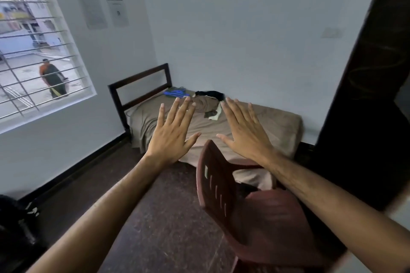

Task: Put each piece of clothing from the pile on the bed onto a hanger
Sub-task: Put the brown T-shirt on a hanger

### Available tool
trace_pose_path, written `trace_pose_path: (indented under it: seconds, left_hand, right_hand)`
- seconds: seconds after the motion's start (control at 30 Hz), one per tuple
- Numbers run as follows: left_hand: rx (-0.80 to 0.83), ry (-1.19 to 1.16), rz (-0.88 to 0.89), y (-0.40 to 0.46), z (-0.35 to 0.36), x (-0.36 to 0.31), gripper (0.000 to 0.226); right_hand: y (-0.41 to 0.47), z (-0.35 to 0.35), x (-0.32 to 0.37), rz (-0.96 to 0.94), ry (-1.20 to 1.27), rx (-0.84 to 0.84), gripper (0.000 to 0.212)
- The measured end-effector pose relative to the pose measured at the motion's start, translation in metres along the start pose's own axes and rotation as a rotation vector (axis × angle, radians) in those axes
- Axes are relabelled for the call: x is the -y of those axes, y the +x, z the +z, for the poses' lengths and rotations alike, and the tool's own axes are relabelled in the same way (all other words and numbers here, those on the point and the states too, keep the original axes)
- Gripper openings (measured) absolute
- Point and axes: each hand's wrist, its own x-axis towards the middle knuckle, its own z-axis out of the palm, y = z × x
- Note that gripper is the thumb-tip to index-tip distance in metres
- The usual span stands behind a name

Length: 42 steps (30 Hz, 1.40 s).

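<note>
A small pile of clothes point(208, 104) lies near the head of the bed point(277, 124), brown, black and pale pieces bunched together on the brown sheet. Blue hangers point(175, 93) lie beside the pile, close to the dark headboard. My left hand point(173, 131) and my right hand point(244, 131) are both raised in the air in front of me, palms down, fingers straight and spread. Neither hand holds or touches anything. Both are well short of the bed.
A maroon plastic chair point(255, 217) stands between me and the bed, under my right arm. A barred window point(33, 51) fills the left wall. A dark door or cupboard edge point(377, 73) rises on the right. The floor is dark stone.
</note>
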Motion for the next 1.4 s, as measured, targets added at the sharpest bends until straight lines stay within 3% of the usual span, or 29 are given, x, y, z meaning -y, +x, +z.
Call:
trace_pose_path:
  seconds: [0.33, 0.73, 0.93, 1.4]
  left_hand:
    - [0.006, -0.020, 0.004, 0.065, 0.150, 0.171, 0.078]
    - [0.086, -0.113, 0.144, 0.200, 0.325, 0.384, 0.077]
    - [0.069, -0.163, 0.208, 0.283, 0.434, 0.446, 0.077]
    - [0.147, -0.311, 0.334, 0.524, 0.691, 0.577, 0.073]
  right_hand:
    - [0.180, 0.145, 0.047, -0.037, -0.005, 0.065, 0.092]
    - [0.395, 0.302, 0.091, 0.138, 0.029, 0.128, 0.088]
    - [0.489, 0.396, 0.065, 0.193, -0.001, 0.125, 0.087]
    - [0.724, 0.608, -0.041, 0.338, -0.040, 0.312, 0.085]
